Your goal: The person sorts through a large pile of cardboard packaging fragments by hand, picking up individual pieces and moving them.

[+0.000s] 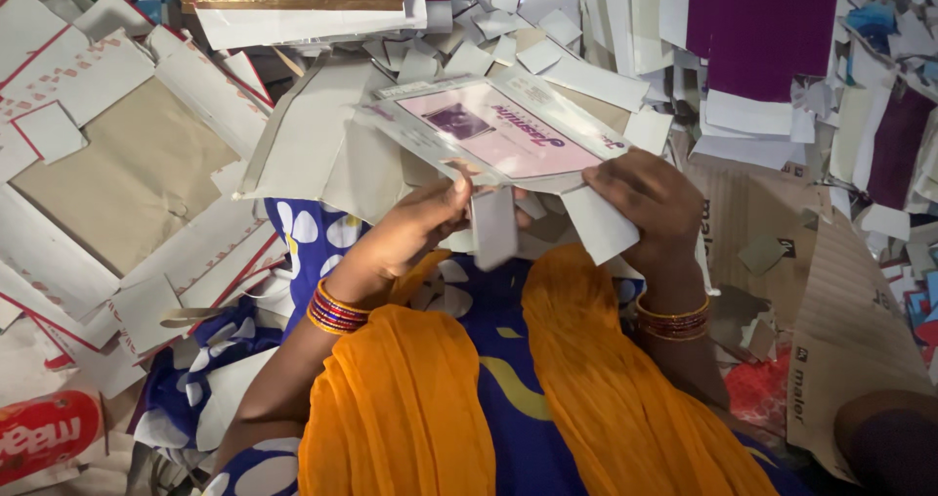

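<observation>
Nearest the camera, an orange scarf point(547, 398) hung in 2 folds over a blue patterned dress point(508, 359). Just beyond it, the left hand point(415, 227), with red and gold bangles point(335, 310) at the wrist, pinched the near edge of a flat pink-printed carton blank point(498, 129), thumb on top and fingers closed beneath. The right hand point(650, 198), at 2 o'clock from the left, clamped the same blank by its near right corner, where a white flap point(601, 224) hung below the knuckles. The blank was held tilted above the lap, its far edge toward 12 o'clock, touching neither heap. A large brown cardboard sheet point(127, 173) lay at 10 o'clock. Loose white offcuts point(547, 46) crowded 12 o'clock, and purple sheets point(762, 27) stood at 1 o'clock. Open room was only the small gap over the lap between the wrists.
</observation>
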